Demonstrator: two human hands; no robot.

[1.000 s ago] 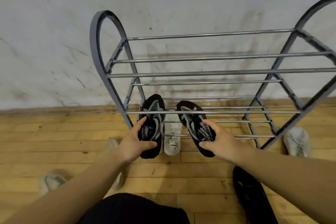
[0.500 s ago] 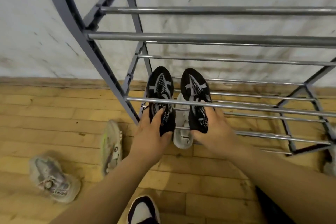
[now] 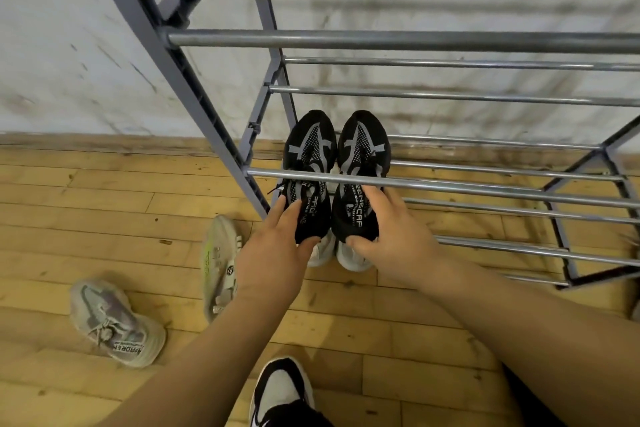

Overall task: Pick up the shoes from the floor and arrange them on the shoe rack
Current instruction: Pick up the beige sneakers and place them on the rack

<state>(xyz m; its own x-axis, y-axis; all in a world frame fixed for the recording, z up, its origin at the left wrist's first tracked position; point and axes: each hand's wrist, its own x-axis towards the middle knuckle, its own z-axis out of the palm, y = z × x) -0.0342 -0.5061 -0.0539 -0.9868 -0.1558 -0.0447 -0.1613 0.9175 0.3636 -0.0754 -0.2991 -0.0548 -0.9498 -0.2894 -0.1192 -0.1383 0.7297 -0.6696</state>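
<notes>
Both black shoes lie side by side at the left end of the shoe rack [image 3: 194,87], on a lower shelf, toes toward the wall. The left hand [image 3: 273,253] grips the heel of the left shoe [image 3: 308,149]; the right hand [image 3: 391,239] grips the right shoe [image 3: 363,146]. A push straight ahead should seat them.

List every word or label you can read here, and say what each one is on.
"RENGCAP": heel collar of the right black shoe, held by the right hand.
Left black shoe, in the left hand: lettering partly covered, not readable.
"HEADREN", roughly: heel tab of the grey sneaker on the floor; blurred.
Pale sneaker on its side: round logo, too small to read.
Smaller print on both black shoes: too small.
</notes>
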